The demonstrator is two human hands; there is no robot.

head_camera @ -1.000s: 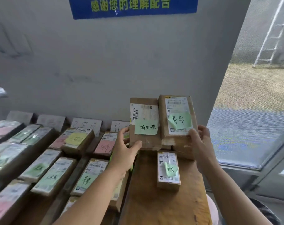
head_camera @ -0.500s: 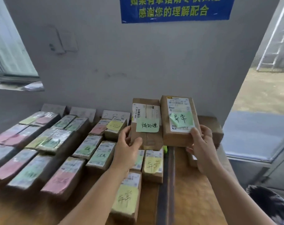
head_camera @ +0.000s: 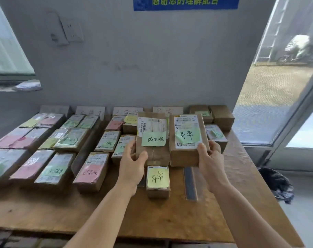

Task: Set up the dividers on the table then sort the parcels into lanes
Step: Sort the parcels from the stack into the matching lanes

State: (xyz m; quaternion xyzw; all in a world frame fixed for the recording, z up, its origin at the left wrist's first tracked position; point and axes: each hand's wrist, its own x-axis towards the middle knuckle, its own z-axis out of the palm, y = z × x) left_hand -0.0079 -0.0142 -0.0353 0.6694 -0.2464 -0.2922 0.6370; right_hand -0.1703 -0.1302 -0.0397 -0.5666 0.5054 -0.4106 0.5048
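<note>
The left hand (head_camera: 132, 166) is gripping the left parcel (head_camera: 153, 140) by its lower left corner, thumb lying across the front, fingers curling behind. The right hand (head_camera: 208, 158) is gripping the right parcel (head_camera: 187, 140) at its lower right corner, thumb pressing on the white label. Both parcels are being held upright, side by side and touching, above the table (head_camera: 170, 221), faces turned to the camera. The left one is wearing a green note (head_camera: 153, 139) with handwriting, and the right one is carrying a green note too (head_camera: 188, 136).

Just below them a yellow-note parcel (head_camera: 158, 180) is lying flat on the table, and a dark divider strip (head_camera: 190, 183) is lying beside it on the right. To the left, rows of parcels (head_camera: 50, 149) with pink, green and yellow notes are lying in lanes; a pink-note parcel (head_camera: 91, 171) is sitting nearest the front. Another divider (head_camera: 82, 153) is running between two of these lanes. White cards (head_camera: 90, 111) are standing along the wall behind the lanes, their writing too faint to read. More boxes (head_camera: 212, 113) are sitting at the far right corner of the table.

A blue sign (head_camera: 186, 2) is hanging on the wall above, and a socket (head_camera: 71, 31) is showing to its left
</note>
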